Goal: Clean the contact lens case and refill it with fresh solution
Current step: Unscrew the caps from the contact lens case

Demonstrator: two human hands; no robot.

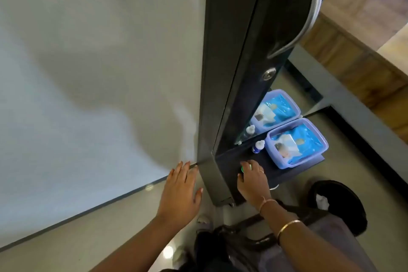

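A dark shelf (284,175) is seen, with a purple box (272,150) of blue packs set at its far end. The left hand (180,192) is held flat and wide open off the shelf's left side, with nothing in it. The right hand (252,180) is laid on the shelf's near end, its fingers bent round the green lens case (242,169). A small bottle (257,147) is stood beside the box, and its label is too small to be read.

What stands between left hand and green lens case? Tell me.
The dark frame's lower corner, in the head view, separates the left hand from the green lens case the right hand holds.
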